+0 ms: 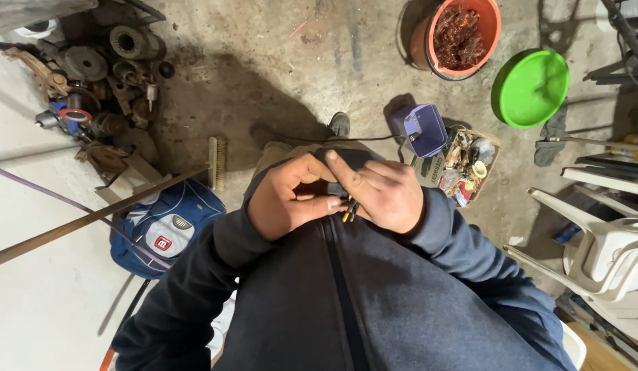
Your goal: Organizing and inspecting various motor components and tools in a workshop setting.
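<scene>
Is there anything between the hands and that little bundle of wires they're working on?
Nothing visible. The left hand and right hand both close directly on the small dark part with yellow-tipped wires, held against the dark jacket.

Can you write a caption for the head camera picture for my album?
Two hands pinch small wires above a concrete floor with buckets and metal parts.

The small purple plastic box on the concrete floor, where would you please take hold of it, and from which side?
Probably by the rim of the small purple plastic box, from above: it stands open-topped, its upper edges exposed. A cardboard box of odds and ends crowds its right side, so come from the left.
</scene>
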